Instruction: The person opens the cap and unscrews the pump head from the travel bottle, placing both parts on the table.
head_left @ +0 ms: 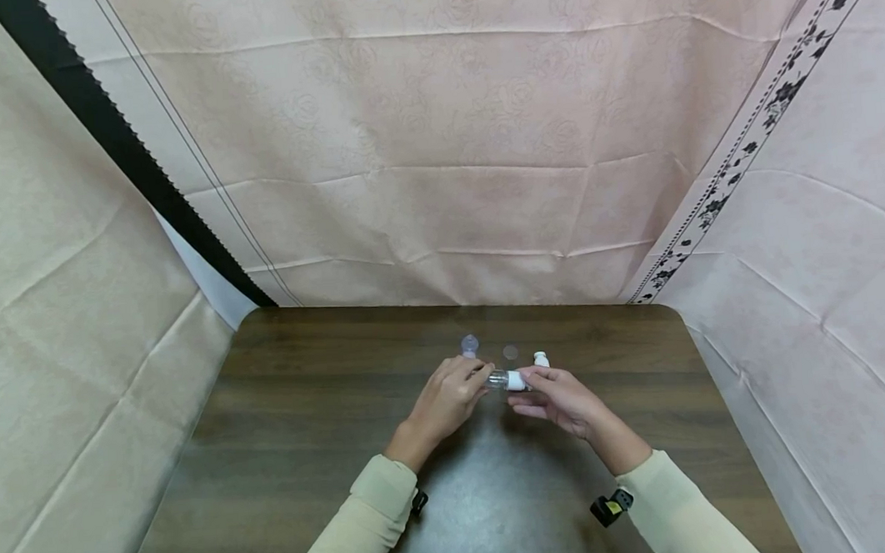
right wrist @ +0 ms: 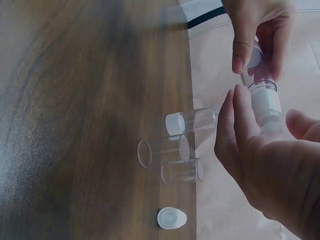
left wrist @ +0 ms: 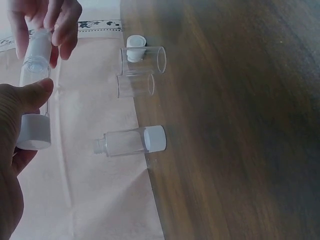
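Observation:
My left hand grips a small clear bottle with a white base; the bottle is tilted sideways in the head view. In the left wrist view, the thumb lies across its clear wall. At the bottle's other end, my right hand holds a white collar-like top between its fingers and thumb. That top meets the bottle's end; whether it is fastened cannot be told. The tip beyond the collar is translucent and partly hidden by the fingers.
Beyond the hands, a second clear bottle with a white base stands on the brown wooden table. Two clear open cylinders stand beside it. A small white nozzle-like piece stands farther right. Pale cloth hangs behind the table.

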